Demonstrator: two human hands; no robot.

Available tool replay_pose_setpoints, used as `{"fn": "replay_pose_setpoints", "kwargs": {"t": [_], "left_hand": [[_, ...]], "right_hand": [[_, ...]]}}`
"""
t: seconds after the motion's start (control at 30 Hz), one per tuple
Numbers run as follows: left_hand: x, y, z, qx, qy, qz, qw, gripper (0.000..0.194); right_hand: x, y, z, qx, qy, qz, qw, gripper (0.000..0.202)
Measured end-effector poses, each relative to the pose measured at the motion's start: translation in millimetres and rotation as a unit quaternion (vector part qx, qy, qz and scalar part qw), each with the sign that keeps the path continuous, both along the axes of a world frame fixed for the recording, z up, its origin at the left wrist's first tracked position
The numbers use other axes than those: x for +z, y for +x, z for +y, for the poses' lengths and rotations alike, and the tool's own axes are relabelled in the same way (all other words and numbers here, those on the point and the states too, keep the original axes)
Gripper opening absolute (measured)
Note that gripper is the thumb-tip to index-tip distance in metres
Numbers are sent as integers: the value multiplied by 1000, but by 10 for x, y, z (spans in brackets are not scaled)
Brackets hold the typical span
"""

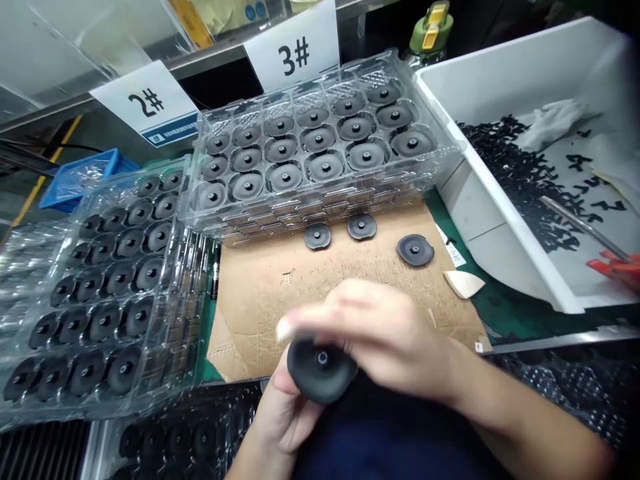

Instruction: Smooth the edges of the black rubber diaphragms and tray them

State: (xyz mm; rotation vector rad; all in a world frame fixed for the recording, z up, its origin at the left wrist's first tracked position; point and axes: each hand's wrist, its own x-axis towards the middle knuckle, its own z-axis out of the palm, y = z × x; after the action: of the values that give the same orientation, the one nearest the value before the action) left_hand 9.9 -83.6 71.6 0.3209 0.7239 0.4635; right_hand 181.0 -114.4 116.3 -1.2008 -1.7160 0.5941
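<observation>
A bin (500,83) at 2 o'clock and tray stacks (345,175) at 12 and 9 hem in the cardboard (260,293). At its 6 o'clock edge the curled left hand (285,410) grips a disc (323,383) by the 8 o'clock rim; the blurred right hand (377,320), fingers stretched, hides the 12 o'clock rim, its hold unclear. The disc's hub (323,359) faces up, long axis indiscernible; three loose discs (416,251) lie between 11 and 2.

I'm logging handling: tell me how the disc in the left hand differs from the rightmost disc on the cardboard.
The held disc is in the left hand, partly hidden by the right hand; the rightmost disc lies on the cardboard, fully in view. The held disc looks larger in the picture, the rightmost disc smaller. Both are black and roundish, with a small central hub.
</observation>
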Motion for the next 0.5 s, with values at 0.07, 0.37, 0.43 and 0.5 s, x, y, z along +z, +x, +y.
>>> {"fn": "replay_pose_setpoints", "kwargs": {"t": [0.07,0.37,0.43,0.5], "left_hand": [[-12,-9,8,-2,-20,-75,997,51],[-56,-144,61,5,-19,-124,992,53],[-63,-155,60,5,-18,-101,995,55],[-72,-161,54,15,-7,-61,998,57]], "right_hand": [[-110,42,-35,-106,-75,38,991,28],[-1021,-90,-426,-180,-226,-33,957,28],[-833,-83,-405,-222,-214,-26,951,27],[-503,-110,-342,-244,-148,-28,958,27]]}}
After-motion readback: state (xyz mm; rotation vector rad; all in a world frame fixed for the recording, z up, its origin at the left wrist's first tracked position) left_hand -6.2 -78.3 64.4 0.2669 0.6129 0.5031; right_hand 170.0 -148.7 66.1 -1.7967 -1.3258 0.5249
